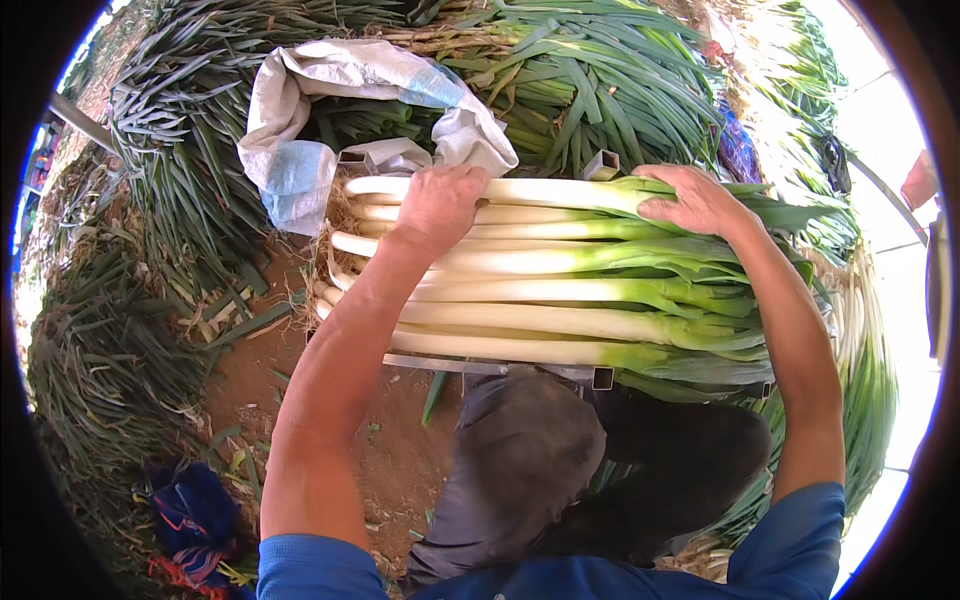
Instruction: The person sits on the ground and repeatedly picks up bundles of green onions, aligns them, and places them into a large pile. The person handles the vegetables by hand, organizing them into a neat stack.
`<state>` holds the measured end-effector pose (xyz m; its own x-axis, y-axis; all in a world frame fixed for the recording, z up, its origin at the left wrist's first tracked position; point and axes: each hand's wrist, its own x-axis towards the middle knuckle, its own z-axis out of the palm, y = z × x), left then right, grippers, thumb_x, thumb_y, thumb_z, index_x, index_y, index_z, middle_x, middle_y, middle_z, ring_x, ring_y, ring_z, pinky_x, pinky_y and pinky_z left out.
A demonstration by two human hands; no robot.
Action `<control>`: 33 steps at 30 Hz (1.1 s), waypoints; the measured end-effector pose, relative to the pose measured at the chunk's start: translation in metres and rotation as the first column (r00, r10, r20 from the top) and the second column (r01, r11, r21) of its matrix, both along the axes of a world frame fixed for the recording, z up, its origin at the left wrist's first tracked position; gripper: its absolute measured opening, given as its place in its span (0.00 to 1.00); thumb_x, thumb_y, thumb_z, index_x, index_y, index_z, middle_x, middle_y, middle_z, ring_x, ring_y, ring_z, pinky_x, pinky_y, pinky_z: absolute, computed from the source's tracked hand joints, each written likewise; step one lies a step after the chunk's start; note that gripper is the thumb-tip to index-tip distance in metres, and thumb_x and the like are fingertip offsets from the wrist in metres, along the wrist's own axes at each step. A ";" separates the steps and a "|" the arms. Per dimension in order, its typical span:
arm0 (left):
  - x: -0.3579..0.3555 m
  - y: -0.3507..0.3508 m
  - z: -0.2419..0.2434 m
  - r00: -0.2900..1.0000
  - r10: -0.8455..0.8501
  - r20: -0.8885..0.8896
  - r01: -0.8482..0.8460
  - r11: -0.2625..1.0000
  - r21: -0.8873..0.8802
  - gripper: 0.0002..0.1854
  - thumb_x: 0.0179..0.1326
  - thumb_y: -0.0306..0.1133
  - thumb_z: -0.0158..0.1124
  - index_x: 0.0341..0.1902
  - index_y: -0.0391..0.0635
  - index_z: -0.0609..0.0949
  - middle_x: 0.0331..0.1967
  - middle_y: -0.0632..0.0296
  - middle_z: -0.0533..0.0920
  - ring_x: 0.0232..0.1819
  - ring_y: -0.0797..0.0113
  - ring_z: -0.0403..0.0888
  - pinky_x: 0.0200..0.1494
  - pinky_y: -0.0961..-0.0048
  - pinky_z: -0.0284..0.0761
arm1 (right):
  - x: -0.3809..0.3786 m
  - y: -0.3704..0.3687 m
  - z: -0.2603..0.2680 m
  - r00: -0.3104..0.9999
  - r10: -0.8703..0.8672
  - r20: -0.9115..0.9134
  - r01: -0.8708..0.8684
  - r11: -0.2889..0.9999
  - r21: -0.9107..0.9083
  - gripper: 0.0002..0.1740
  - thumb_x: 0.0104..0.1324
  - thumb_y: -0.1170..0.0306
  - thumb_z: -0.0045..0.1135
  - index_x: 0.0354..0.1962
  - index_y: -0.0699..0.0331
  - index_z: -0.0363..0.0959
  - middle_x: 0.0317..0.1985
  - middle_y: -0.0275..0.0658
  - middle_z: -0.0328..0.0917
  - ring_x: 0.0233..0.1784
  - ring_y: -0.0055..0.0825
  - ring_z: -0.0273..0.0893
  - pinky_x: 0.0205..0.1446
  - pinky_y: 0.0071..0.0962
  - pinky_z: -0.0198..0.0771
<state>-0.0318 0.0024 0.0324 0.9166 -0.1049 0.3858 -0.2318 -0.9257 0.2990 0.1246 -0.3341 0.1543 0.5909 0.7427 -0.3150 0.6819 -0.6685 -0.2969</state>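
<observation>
A row of long leeks (540, 319) lies crosswise over a metal frame (450, 365) in front of me, roots to the left and green leaves to the right. My left hand (444, 199) is curled over the white shank of the farthest leek (555, 190). Near that leek's green end, my right hand (682, 199) grips it with the thumb on the near side and the fingers over the far side. Just beyond the root ends stands a white and light-blue woven sack (289, 142) with its rim rolled, and leek leaves show inside its mouth.
Large heaps of leeks (607, 90) lie behind the frame, with more leek leaves (180, 150) at the left. Square metal tube ends (602, 163) stick up at the frame's far side. Blue cloth and coloured strings (195, 510) lie on the ground at lower left. My knees are under the frame's near edge.
</observation>
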 end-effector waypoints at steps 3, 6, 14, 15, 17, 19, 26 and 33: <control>0.004 0.009 -0.013 0.997 -0.017 0.078 0.017 1.000 0.007 0.07 0.58 0.30 0.68 0.36 0.46 0.79 0.36 0.57 0.85 0.43 0.55 0.85 0.46 0.56 0.80 | 0.001 0.007 -0.005 0.997 0.027 0.067 -0.024 0.999 -0.032 0.35 0.68 0.52 0.66 0.65 0.63 0.71 0.57 0.52 0.78 0.60 0.50 0.78 0.65 0.43 0.71; 0.005 0.014 -0.008 0.997 -0.075 0.003 0.075 0.996 -0.041 0.12 0.55 0.27 0.72 0.42 0.44 0.80 0.39 0.52 0.85 0.42 0.43 0.84 0.46 0.52 0.79 | -0.008 -0.003 -0.011 0.976 0.050 0.213 -0.044 0.999 -0.031 0.36 0.69 0.50 0.63 0.67 0.60 0.68 0.59 0.54 0.76 0.62 0.52 0.77 0.66 0.50 0.70; 0.010 0.019 0.005 0.969 0.027 -0.246 -0.014 0.998 0.055 0.19 0.58 0.36 0.75 0.52 0.45 0.83 0.44 0.50 0.85 0.47 0.42 0.83 0.49 0.51 0.78 | -0.001 0.009 -0.002 0.980 0.078 0.182 -0.060 0.993 -0.102 0.43 0.68 0.33 0.53 0.66 0.58 0.72 0.55 0.47 0.79 0.57 0.53 0.79 0.60 0.50 0.72; 0.010 0.020 0.009 0.967 0.015 -0.253 0.000 0.998 0.059 0.19 0.58 0.36 0.75 0.51 0.45 0.83 0.43 0.50 0.85 0.47 0.42 0.83 0.48 0.50 0.78 | -0.001 0.009 0.000 0.980 0.082 0.179 -0.062 0.991 -0.119 0.44 0.68 0.33 0.53 0.66 0.58 0.72 0.55 0.47 0.79 0.58 0.52 0.79 0.60 0.50 0.72; 0.012 0.021 0.018 0.964 -0.007 -0.267 0.026 0.998 0.066 0.18 0.58 0.36 0.75 0.50 0.45 0.83 0.42 0.50 0.85 0.46 0.41 0.82 0.48 0.49 0.77 | -0.001 0.008 0.007 0.981 0.093 0.171 -0.066 0.986 -0.155 0.44 0.68 0.32 0.51 0.65 0.58 0.73 0.54 0.47 0.79 0.58 0.51 0.79 0.60 0.50 0.72; 0.009 0.030 0.015 0.970 -0.015 -0.241 0.027 0.999 0.045 0.16 0.59 0.39 0.74 0.42 0.43 0.80 0.38 0.48 0.85 0.44 0.39 0.82 0.48 0.46 0.76 | -0.005 0.011 0.013 0.975 0.105 0.197 -0.074 0.984 -0.159 0.42 0.67 0.32 0.52 0.62 0.58 0.75 0.54 0.47 0.80 0.59 0.50 0.79 0.60 0.50 0.72; 0.017 0.031 0.017 0.892 0.037 -0.450 -0.014 0.998 0.054 0.18 0.60 0.35 0.72 0.50 0.42 0.78 0.50 0.42 0.82 0.54 0.34 0.77 0.53 0.44 0.73 | -0.010 -0.003 0.002 0.929 0.141 0.343 -0.108 0.988 -0.113 0.38 0.63 0.33 0.59 0.48 0.62 0.76 0.42 0.48 0.79 0.48 0.49 0.80 0.54 0.48 0.70; 0.055 -0.094 0.042 0.943 0.042 -0.329 -0.022 0.998 0.065 0.29 0.66 0.62 0.63 0.39 0.43 0.80 0.33 0.43 0.86 0.38 0.37 0.84 0.42 0.46 0.77 | -0.006 -0.009 -0.014 0.930 0.105 0.353 -0.093 0.994 -0.050 0.39 0.65 0.30 0.53 0.39 0.63 0.76 0.34 0.49 0.82 0.40 0.52 0.83 0.42 0.50 0.74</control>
